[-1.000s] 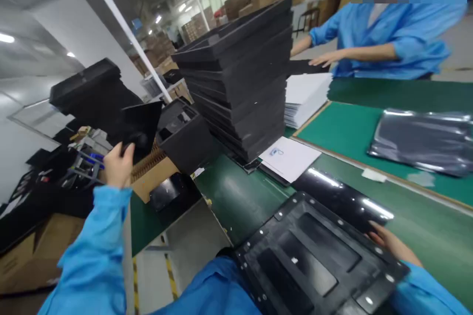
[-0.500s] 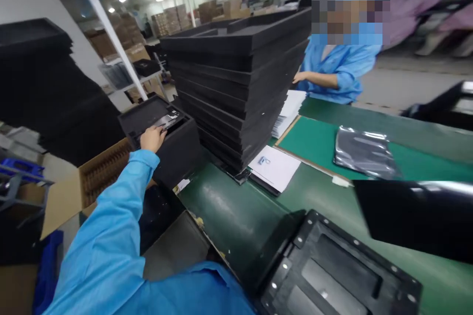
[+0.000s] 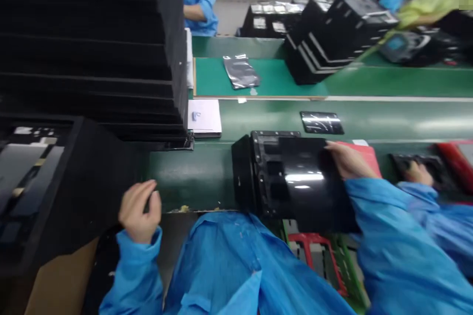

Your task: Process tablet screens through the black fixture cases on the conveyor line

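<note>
On the near edge of the green belt, a black tray stands tilted up on its side, right in front of the person. Its shiny face looks slick. The right hand lies on the right end of the tray, with the fingers on top of it. It is hard to tell if that hand has a firm grip or just rests there. The left hand is open and off the tray, up near a big black box, so the two hands are well apart.

Just past the right hand is a red sheet. Beyond that, a co-worker's hand sits on a dark tray. A tall stack of black trays rises on the left, with white papers by its foot.

With only one hand on it, the tray could tip, slide on its slick face and drop off the near edge. A swing of the left hand could knock the tall stack and make it lean. The co-worker's hand is close, so the two could bump and jog the tray.
</note>
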`<action>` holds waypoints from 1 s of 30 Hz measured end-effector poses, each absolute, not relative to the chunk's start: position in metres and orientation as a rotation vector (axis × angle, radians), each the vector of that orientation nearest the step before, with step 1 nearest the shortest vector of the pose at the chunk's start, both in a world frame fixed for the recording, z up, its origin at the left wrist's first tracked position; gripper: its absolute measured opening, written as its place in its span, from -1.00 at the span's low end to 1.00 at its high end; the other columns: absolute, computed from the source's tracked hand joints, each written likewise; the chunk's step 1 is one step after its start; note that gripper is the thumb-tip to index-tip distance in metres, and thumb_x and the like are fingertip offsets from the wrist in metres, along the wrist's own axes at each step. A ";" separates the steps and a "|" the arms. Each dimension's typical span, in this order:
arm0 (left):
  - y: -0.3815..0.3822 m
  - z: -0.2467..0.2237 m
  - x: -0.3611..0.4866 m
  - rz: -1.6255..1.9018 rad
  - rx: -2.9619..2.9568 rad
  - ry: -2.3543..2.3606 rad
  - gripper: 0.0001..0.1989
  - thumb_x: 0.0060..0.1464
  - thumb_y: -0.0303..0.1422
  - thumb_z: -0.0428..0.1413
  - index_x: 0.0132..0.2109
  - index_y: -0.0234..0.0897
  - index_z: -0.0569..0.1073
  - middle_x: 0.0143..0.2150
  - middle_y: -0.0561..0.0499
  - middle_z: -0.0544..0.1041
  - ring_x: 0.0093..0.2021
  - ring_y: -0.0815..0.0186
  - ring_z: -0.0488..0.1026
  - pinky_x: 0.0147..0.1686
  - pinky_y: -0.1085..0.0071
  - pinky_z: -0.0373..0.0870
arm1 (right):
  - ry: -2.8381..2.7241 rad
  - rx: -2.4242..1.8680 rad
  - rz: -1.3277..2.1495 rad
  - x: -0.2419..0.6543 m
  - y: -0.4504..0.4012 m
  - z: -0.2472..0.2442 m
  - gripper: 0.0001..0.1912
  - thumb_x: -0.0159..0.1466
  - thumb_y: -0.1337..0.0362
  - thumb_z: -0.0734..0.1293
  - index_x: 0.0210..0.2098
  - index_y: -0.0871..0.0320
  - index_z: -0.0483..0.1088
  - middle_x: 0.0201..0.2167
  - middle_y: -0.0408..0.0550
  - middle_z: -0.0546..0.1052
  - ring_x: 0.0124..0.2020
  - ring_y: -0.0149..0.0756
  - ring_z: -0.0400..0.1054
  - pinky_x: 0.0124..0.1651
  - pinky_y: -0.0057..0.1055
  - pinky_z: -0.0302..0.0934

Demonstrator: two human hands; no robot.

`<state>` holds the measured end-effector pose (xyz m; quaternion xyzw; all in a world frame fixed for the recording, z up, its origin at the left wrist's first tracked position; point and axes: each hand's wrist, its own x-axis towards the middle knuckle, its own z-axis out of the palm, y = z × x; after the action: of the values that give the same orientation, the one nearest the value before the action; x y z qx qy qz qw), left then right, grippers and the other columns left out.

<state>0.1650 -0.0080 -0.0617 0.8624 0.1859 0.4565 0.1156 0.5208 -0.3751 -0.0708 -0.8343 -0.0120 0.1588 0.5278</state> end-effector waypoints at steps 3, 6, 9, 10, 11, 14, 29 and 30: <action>-0.052 -0.083 0.193 0.916 2.443 0.188 -0.82 0.10 -0.44 0.06 -0.24 -0.20 0.56 -0.28 -0.03 0.61 -0.25 0.26 0.54 -0.10 0.29 0.44 | 0.223 -1.746 0.489 0.508 -0.350 -0.078 -0.73 0.23 0.47 0.13 -0.40 0.18 0.45 -0.47 0.01 0.51 -0.29 -0.23 0.43 -0.16 -0.32 0.25; -0.085 -0.088 0.206 0.629 2.405 -0.014 -0.79 0.14 -0.40 0.02 -0.19 -0.20 0.55 -0.23 -0.06 0.61 -0.22 0.26 0.54 -0.06 0.26 0.44 | 0.171 -1.712 0.394 0.513 -0.334 -0.084 -0.81 0.17 0.49 0.19 -0.38 0.25 0.44 -0.50 -0.02 0.51 -0.31 -0.26 0.42 -0.12 -0.34 0.21; -0.104 -0.089 0.213 0.432 2.394 -0.168 -0.76 0.17 -0.36 -0.01 -0.15 -0.20 0.54 -0.22 -0.07 0.61 -0.21 0.25 0.53 -0.06 0.23 0.44 | 0.030 -1.795 0.314 0.526 -0.339 -0.091 -0.84 0.16 0.45 0.22 -0.36 0.27 0.44 -0.45 -0.02 0.53 -0.28 -0.26 0.40 -0.05 -0.31 0.19; -0.109 -0.089 0.216 0.387 2.393 -0.211 -0.76 0.18 -0.35 -0.02 -0.14 -0.21 0.54 -0.22 -0.07 0.60 -0.21 0.24 0.53 -0.07 0.23 0.43 | -0.016 -1.833 0.305 0.530 -0.343 -0.095 -0.85 0.15 0.42 0.23 -0.36 0.26 0.44 -0.44 -0.03 0.54 -0.28 -0.25 0.40 -0.04 -0.28 0.19; -0.114 -0.090 0.219 0.350 2.393 -0.250 -0.76 0.18 -0.35 -0.02 -0.13 -0.22 0.53 -0.22 -0.07 0.60 -0.21 0.24 0.52 -0.08 0.22 0.43 | -0.066 -1.868 0.297 0.533 -0.347 -0.099 -0.86 0.14 0.38 0.26 -0.35 0.24 0.45 -0.43 -0.05 0.54 -0.27 -0.23 0.40 -0.03 -0.26 0.20; -0.130 -0.094 0.232 0.271 2.400 -0.323 -0.76 0.18 -0.35 -0.02 -0.12 -0.24 0.52 -0.20 -0.07 0.59 -0.20 0.22 0.51 -0.10 0.20 0.43 | -0.179 -1.917 0.260 0.540 -0.352 -0.116 -0.80 0.11 0.27 0.28 -0.31 0.19 0.48 -0.39 -0.09 0.55 -0.22 -0.17 0.41 0.02 -0.18 0.21; -0.216 -0.150 0.285 -0.022 2.231 0.357 -0.01 -0.01 -0.06 0.15 0.38 -0.29 -0.20 0.40 -0.27 -0.09 0.38 0.03 -0.09 0.29 0.07 0.01 | -0.528 -2.038 0.281 0.412 -0.439 -0.163 -0.44 0.29 0.00 0.17 0.26 -0.03 0.17 0.30 -0.07 0.14 0.29 -0.04 0.01 0.31 -0.03 -0.09; -0.223 -0.153 0.281 -0.026 2.144 0.416 -0.04 0.03 -0.08 0.12 0.38 -0.27 -0.25 0.41 -0.24 -0.09 0.38 0.07 -0.08 0.30 0.11 0.01 | -0.421 -1.944 0.355 0.394 -0.448 -0.172 -0.39 0.31 0.00 0.15 0.31 -0.04 0.05 0.32 -0.09 0.10 0.32 -0.09 -0.03 0.32 -0.05 -0.10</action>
<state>0.2807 -0.2227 -0.1526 0.8712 0.1690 -0.0105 0.4609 0.3942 -0.4479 -0.1717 -0.8148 -0.1766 0.1489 0.5317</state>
